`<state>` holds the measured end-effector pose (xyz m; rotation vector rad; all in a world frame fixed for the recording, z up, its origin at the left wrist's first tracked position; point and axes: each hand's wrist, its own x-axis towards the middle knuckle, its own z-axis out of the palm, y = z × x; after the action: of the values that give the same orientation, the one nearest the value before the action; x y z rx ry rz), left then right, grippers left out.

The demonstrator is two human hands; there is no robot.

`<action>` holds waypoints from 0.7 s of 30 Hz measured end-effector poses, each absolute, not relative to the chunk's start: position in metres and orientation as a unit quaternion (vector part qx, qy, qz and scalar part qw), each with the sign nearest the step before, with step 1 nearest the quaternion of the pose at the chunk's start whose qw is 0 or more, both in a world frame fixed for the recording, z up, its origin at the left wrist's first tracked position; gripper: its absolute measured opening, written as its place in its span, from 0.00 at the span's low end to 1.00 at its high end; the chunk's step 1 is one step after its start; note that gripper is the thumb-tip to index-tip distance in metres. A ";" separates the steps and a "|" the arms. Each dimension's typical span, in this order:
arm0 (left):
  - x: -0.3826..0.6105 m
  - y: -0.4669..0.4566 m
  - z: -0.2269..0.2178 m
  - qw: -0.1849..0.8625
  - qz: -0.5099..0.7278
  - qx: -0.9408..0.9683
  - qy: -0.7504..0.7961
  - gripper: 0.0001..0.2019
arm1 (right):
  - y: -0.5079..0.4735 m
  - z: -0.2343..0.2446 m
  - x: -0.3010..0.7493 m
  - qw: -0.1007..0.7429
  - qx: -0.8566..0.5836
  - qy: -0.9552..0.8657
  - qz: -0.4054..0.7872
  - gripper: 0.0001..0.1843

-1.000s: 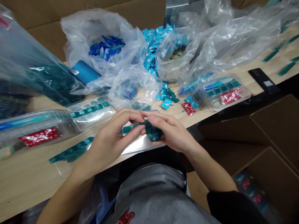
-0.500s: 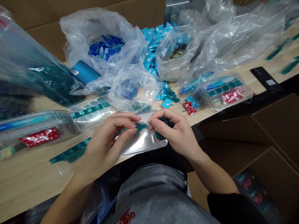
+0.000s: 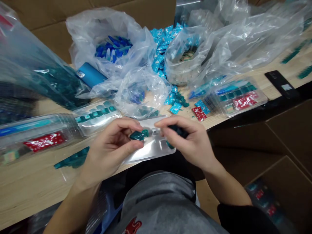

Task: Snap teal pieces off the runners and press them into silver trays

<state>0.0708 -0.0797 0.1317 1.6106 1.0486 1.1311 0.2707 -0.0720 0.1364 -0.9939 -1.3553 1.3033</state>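
My left hand (image 3: 109,151) pinches a short strip of teal packets (image 3: 138,135) between thumb and fingers, over a clear plastic tray (image 3: 151,151) at the table's near edge. My right hand (image 3: 188,143), a little blurred, is closed on a bunch of dark teal packets (image 3: 179,130) just to the right of the strip. The two hands are a few centimetres apart above the tray.
Clear bags of blue pieces (image 3: 113,48) and light blue packets (image 3: 161,48) stand at the back. Filled trays lie left (image 3: 48,136) and right (image 3: 234,97). A blue phone (image 3: 90,74), a black phone (image 3: 280,85), loose teal strips (image 3: 73,159) and cardboard boxes (image 3: 280,182) are around.
The hands, joined over a teal bundle a second ago, have drawn apart. My left hand now holds a separate short strip, and my right hand has shifted right with the rest.
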 end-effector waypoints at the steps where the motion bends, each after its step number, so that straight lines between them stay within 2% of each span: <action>1: 0.072 -0.079 0.133 0.443 0.453 0.649 0.420 0.09 | -0.074 0.136 0.268 0.467 -0.399 -0.576 0.539 0.04; 8: 0.074 -0.075 0.142 0.518 0.372 0.667 0.384 0.07 | -0.077 0.127 0.260 0.466 -0.398 -0.604 0.510 0.03; 12: 0.072 -0.075 0.140 0.491 0.376 0.668 0.414 0.07 | -0.077 0.126 0.262 0.454 -0.385 -0.591 0.545 0.03; 17: 0.077 -0.068 0.143 0.482 0.338 0.691 0.420 0.13 | -0.073 0.129 0.269 0.406 -0.385 -0.586 0.586 0.05; 21: 0.082 -0.056 0.147 0.514 0.333 0.675 0.410 0.18 | -0.067 0.131 0.274 0.414 -0.375 -0.591 0.583 0.04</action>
<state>0.0824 -0.0564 0.1467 1.6234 0.9863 0.8007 0.2737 -0.0668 0.1307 -0.9421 -1.4848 1.4650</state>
